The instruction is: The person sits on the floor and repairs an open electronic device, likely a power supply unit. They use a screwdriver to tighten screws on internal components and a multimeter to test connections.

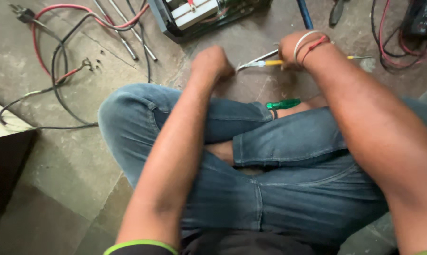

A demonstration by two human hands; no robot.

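Note:
I sit cross-legged on a concrete floor in blue jeans. My left hand (212,62) is closed in a fist just past my knee, touching the metal tip end of a thin tool (257,62). My right hand (296,49), with bands on the wrist, is closed over the yellow-handled part of that tool (274,62); a thin shaft (359,57) sticks out to its right. A green-handled screwdriver (283,104) lies on the floor against my shin. The fingers of both hands are hidden from me.
An opened battery-like case (194,14) stands at the top centre. Red and black cables (57,56) loop over the floor at the left, with metal rods (123,33) beside them. A meter with leads (418,23) sits at the top right. A blue rod (305,14) lies nearby.

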